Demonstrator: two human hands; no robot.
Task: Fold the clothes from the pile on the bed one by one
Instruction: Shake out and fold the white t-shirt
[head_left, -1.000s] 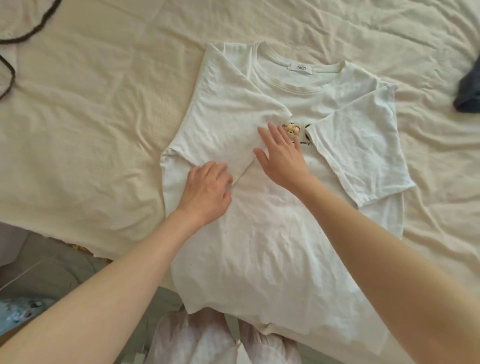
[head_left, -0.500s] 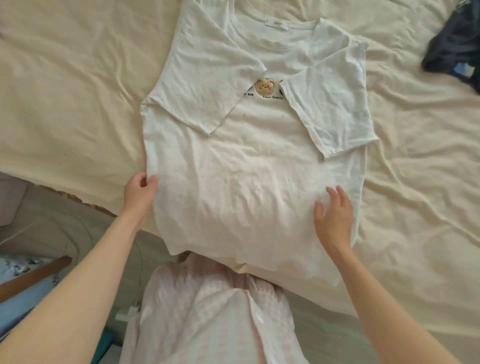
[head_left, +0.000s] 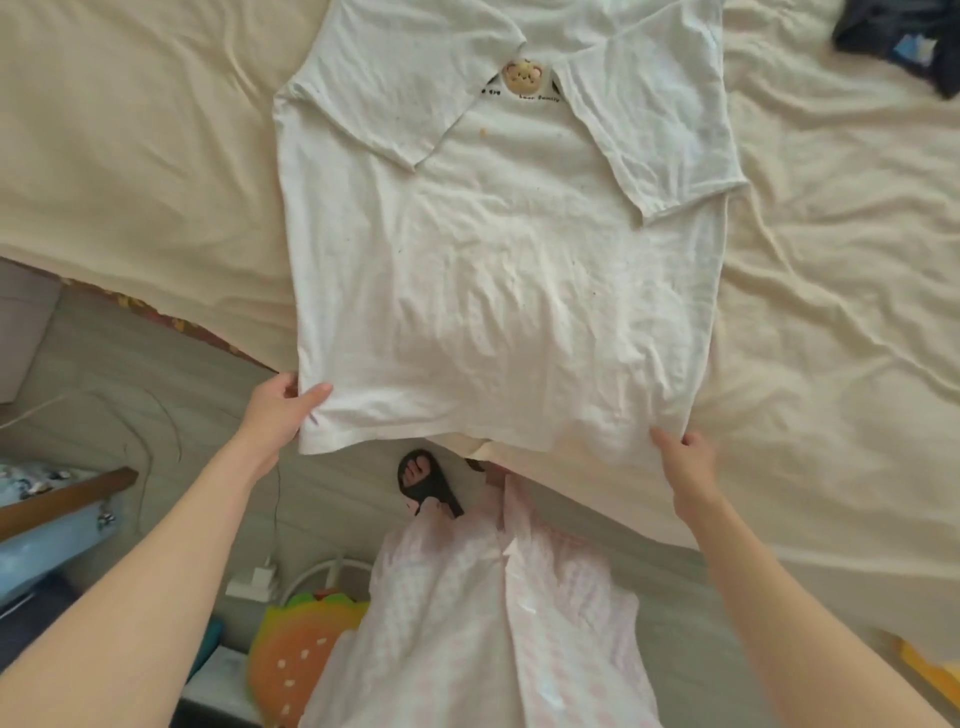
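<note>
1. Cream bed sheet (head_left: 130, 156) spreads wide, rumpled.
2. White T-shirt (head_left: 493, 291) lies flat on it, both sleeves folded in, hem at the bed's edge.
3. My left hand (head_left: 280, 410) pinches the hem's left corner.
4. My right hand (head_left: 685, 462) grips the right corner.

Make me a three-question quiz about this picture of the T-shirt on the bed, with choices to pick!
1. Where does the left hand hold the white T-shirt?
A. collar
B. bottom left corner
C. a sleeve

2. How many sleeves are folded in over the front?
A. none
B. one
C. two

3. What is the right hand doing?
A. pinching the hem
B. hanging free
C. pressing the bear picture

Answers: 1 B, its grip is on that corner; 2 C, both sleeves lie across the chest; 3 A, fingers curl on the bottom right hem.
</note>
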